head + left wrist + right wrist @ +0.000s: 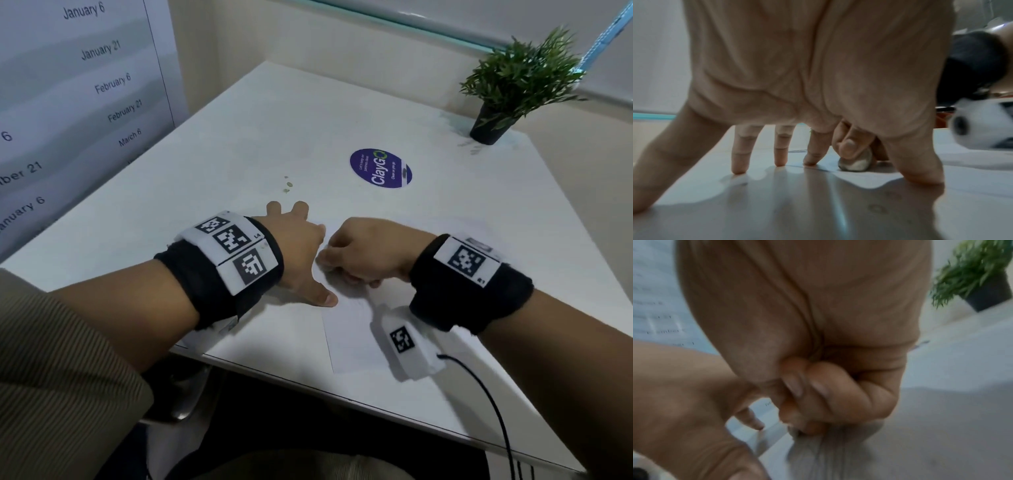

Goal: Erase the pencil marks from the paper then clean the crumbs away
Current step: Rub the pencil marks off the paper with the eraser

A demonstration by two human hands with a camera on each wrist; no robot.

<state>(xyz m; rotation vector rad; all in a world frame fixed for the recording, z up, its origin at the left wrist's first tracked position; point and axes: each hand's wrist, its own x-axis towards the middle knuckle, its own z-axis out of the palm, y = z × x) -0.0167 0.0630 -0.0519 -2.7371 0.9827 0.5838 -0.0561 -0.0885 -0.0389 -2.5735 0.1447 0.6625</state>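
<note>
One sheet of paper (pixel 346 329) lies at lower centre of the head view, near the table's (pixel 274 144) front edge, w/ both hands on its upper part. One eraser (pixel 856 162), small, rounded and grey-smudged, shows in the left wrist view at lower centre-right, touching the sheet. The right hand (pixel 364 251) pinches it: thumb and curled fingers wrapped round it, tip pressed down. The right wrist view is blurred, so the eraser itself can't be made out there. The left hand (pixel 294 246) is spread, fingertips (pixel 739 168) planted straight down on the table and the sheet's edge, thumb set out to the side, holding nothing. Pencil marks are too faint to read from the head view; crumbs can't be seen either.

Risks, as judgement: the sheet is pinned only at its upper left, so a hard stroke toward the free lower end could buckle or crease it, maybe tear it. The eraser's dirty face could smear graphite rather than lift it. The sheet sits close to the table's edge, so a slip could push it off.

Further out: one purple round sticker (pixel 380 168) mid-table, one potted plant (pixel 513 82) upper right, one dated wall chart (pixel 78 85) upper left, a few small specks (pixel 287 185) beyond the left hand.
</note>
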